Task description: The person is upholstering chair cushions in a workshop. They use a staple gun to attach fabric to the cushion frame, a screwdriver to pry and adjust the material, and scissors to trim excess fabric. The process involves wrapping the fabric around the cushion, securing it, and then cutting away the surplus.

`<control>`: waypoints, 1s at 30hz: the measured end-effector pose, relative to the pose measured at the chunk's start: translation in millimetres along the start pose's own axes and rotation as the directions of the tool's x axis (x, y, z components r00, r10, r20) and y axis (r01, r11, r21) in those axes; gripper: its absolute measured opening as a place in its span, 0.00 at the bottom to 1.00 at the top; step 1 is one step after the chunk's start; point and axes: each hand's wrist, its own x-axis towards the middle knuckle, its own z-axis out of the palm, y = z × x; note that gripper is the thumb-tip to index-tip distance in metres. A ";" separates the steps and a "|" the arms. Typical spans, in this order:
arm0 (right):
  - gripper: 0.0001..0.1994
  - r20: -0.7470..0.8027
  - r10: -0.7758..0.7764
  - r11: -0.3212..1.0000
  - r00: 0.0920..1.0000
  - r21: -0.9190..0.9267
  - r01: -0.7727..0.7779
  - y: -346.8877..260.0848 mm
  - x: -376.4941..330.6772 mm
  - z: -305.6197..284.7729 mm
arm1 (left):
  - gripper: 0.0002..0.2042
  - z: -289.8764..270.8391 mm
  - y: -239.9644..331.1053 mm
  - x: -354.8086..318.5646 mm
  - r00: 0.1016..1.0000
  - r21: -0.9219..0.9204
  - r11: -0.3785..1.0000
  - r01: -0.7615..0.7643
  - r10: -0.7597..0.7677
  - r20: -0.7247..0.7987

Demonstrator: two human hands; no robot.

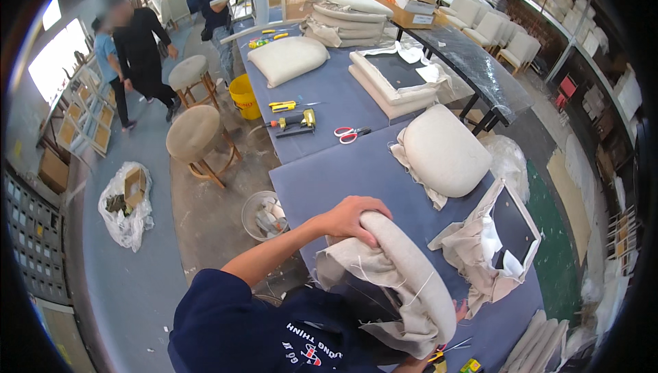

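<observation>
one tilted cushion [412, 260] — left hand [362, 218] clamped on top, right hand [462, 310] — hold unclear

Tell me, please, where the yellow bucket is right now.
In the head view, the yellow bucket stands on the floor left of centre, between the blue-grey table and the two round-topped stools.

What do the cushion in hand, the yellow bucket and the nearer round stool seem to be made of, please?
Cushion: matte beige woven fabric, judging by its loose threads and frayed edges; its filling is hidden.
Yellow bucket: probably plastic, from its smooth, even colour.
Nearer round stool: matte seat, perhaps fabric; legs likely wood, by their brown tone.
</observation>
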 end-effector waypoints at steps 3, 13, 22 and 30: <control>0.17 -0.043 0.011 0.998 0.999 0.058 -0.009 -11.9 -32.1 6.9 | 0.41 11.7 -36.9 -32.0 0.978 -0.199 0.979 0.049 -0.087 -0.190; 0.21 -0.101 -0.039 0.988 0.994 0.146 0.053 -42.9 -99.1 40.1 | 0.38 28.7 -103.5 -54.1 0.911 -0.855 0.462 0.236 -0.411 0.029; 0.24 -0.091 -0.289 0.937 0.953 0.178 0.301 -133.0 -92.0 89.4 | 0.36 48.1 -103.3 -38.9 0.599 -0.931 0.343 -0.122 -0.723 -0.345; 0.29 0.477 -0.621 0.634 0.622 -0.160 0.756 -279.6 -54.7 140.0 | 0.23 7.7 33.1 -2.9 0.833 -0.449 0.886 -0.120 -0.156 -0.530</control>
